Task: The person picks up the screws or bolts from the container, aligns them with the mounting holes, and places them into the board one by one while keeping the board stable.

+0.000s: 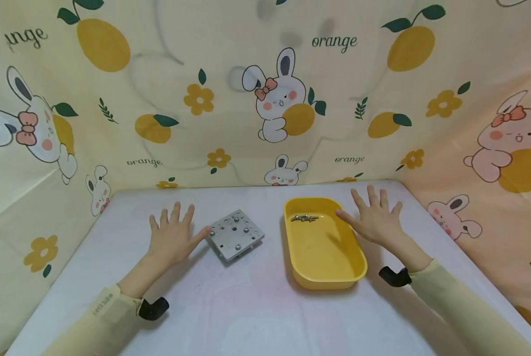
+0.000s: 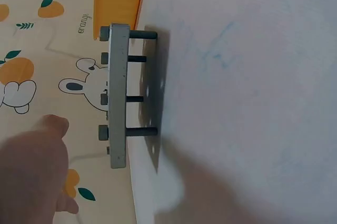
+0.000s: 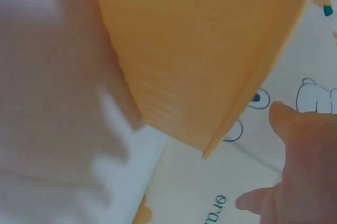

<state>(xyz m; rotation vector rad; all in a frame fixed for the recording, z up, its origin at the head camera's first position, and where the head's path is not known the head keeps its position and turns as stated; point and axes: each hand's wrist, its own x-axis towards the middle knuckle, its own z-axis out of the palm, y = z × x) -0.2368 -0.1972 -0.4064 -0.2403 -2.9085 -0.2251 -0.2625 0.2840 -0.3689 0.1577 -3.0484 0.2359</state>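
A square metal plate (image 1: 229, 237) with holes and several bolts stands on the table, left of centre. In the left wrist view the bolts (image 2: 141, 132) pass through the plate, and their threaded ends hold it above the tabletop. My left hand (image 1: 171, 240) is spread beside the plate, its thumb tip overlapping the plate's left corner in the head view. Over the right rim of a yellow tray (image 1: 323, 284) hovers my right hand (image 1: 376, 220), fingers spread and holding nothing. Several small screws (image 1: 304, 217) lie together at the tray's far end.
The white table (image 1: 247, 316) is bounded at the back and sides by a patterned cloth (image 1: 229, 29) with rabbits and oranges. A black wrist device (image 1: 154, 309) sits at the left cuff, another black device (image 1: 394, 277) at the right cuff.
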